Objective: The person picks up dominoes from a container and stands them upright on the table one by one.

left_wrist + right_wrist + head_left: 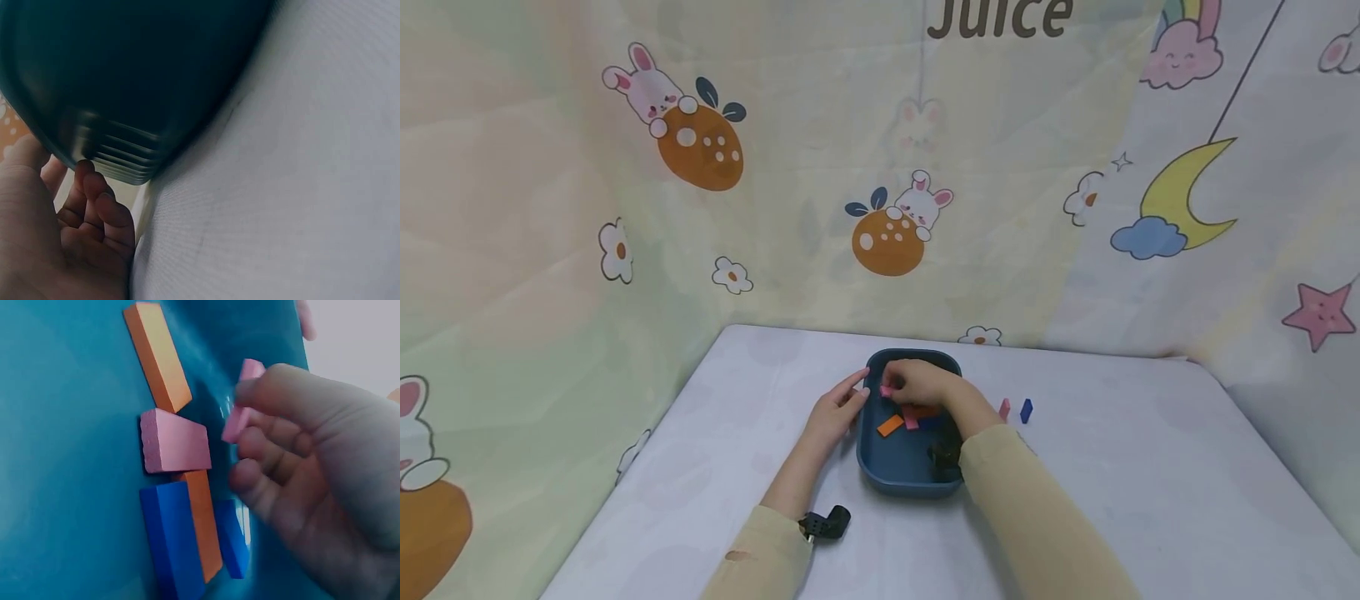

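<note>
My right hand [925,385] reaches into a dark blue tray [898,483]. It pinches a small pink block [235,428] between thumb and fingers, above the tray floor. Beside it in the right wrist view lie an orange block [159,356], another pink block [181,442], a second orange block [203,519] and two blue blocks, one upper blue block [172,540] and one narrow blue block [231,540]. At the tray's left side, my left hand [837,412] touches the rim with its fingertips; in the left wrist view its fingers [112,209] bend loosely near the ridged outer wall.
To the right of the tray, a pink block [1004,409] and a blue block [1026,411] stand on the white-covered table [1120,483]. A printed cloth backdrop [805,217] rises behind the table and along its sides.
</note>
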`<control>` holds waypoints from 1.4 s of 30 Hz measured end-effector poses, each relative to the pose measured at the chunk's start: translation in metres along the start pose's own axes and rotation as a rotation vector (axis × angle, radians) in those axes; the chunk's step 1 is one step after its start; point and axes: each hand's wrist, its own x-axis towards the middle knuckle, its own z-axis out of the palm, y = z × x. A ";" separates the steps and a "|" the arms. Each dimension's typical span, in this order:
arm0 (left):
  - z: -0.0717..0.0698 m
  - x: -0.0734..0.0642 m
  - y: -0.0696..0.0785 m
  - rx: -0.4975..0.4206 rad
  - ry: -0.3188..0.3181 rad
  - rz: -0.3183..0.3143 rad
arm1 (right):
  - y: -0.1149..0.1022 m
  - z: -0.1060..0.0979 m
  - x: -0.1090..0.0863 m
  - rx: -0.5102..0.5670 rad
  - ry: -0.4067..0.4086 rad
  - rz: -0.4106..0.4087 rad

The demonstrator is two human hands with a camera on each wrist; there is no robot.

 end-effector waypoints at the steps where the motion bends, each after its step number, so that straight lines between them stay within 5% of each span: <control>1: 0.000 0.000 0.000 0.001 0.003 -0.003 | -0.001 -0.001 0.000 -0.003 0.006 -0.006; 11: 0.000 0.000 0.001 -0.018 -0.002 -0.016 | -0.005 -0.025 -0.017 0.074 0.128 -0.096; 20: -0.001 0.000 0.002 -0.010 0.011 -0.007 | 0.014 -0.056 -0.060 0.232 0.258 -0.161; 42: 0.001 0.000 0.002 0.001 0.017 -0.031 | 0.121 -0.057 -0.162 0.189 0.476 0.079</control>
